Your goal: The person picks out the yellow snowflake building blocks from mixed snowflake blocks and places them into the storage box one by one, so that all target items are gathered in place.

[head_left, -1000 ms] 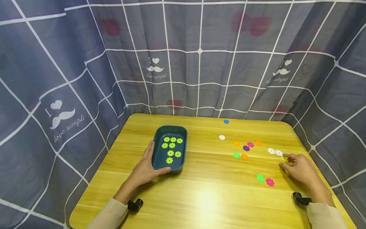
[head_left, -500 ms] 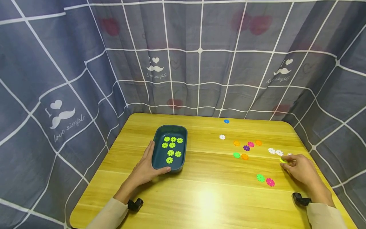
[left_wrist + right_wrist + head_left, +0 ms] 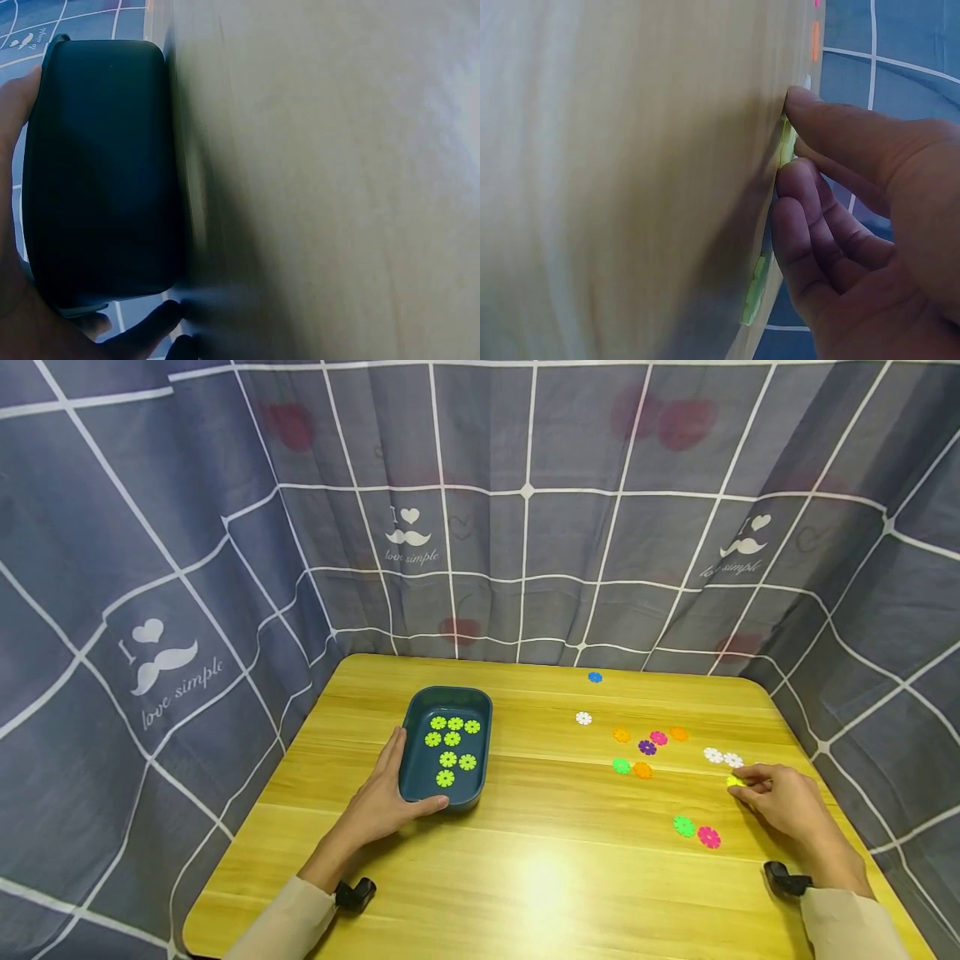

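Observation:
In the head view my left hand (image 3: 382, 793) holds the near left corner of a dark teal tray (image 3: 483, 752), thumb at the near rim and fingers along the left side. Several yellow-green flower-shaped discs (image 3: 447, 760) lie inside. The left wrist view shows the tray's dark outer wall (image 3: 105, 165). At the right, my right hand (image 3: 787, 802) pinches a yellow-green flower-shaped disc (image 3: 735, 782) close to the tabletop. Its edge shows beside the thumb in the right wrist view, with another green disc (image 3: 754, 291) lower down. Two white discs (image 3: 722, 757) lie just beyond the fingers.
Scattered over the wooden table (image 3: 555, 860) are orange discs (image 3: 642, 771), a purple disc (image 3: 647, 747), green discs (image 3: 684, 827), pink discs (image 3: 708, 837), another white disc (image 3: 583, 718) and a blue disc (image 3: 595, 677). Grey checked curtains (image 3: 480, 527) enclose the table.
My right hand has shifted slightly left with the yellow-green disc, which now sits more in front of the fingertips. The left hand and the tray stay in place.

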Tool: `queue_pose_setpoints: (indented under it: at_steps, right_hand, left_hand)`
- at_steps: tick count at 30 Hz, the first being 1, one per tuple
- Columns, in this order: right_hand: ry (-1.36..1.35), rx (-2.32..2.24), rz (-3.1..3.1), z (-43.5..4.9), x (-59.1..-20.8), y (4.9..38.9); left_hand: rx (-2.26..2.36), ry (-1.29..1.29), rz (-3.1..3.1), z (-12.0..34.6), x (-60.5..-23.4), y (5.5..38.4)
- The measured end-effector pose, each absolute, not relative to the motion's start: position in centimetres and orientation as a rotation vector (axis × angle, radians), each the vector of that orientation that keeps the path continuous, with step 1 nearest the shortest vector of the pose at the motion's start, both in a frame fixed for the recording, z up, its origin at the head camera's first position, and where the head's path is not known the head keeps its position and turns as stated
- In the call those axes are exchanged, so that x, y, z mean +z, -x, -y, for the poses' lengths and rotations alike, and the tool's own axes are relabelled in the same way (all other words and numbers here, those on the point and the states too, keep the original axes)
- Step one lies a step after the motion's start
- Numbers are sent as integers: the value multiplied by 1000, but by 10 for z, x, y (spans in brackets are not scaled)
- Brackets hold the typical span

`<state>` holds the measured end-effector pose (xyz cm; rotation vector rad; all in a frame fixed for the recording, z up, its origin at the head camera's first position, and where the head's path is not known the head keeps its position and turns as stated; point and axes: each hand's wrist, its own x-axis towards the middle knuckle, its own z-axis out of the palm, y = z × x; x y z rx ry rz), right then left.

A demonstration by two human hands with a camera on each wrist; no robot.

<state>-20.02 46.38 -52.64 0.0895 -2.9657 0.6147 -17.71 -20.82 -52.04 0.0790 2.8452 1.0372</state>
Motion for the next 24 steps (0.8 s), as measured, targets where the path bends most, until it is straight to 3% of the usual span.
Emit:
queue_pose_setpoints:
  at_steps: [24]
  right_hand:
    - [-85,630,2981,-461,-526,201]
  left_hand:
    - [1038,-78,-2840,209,-520,178]
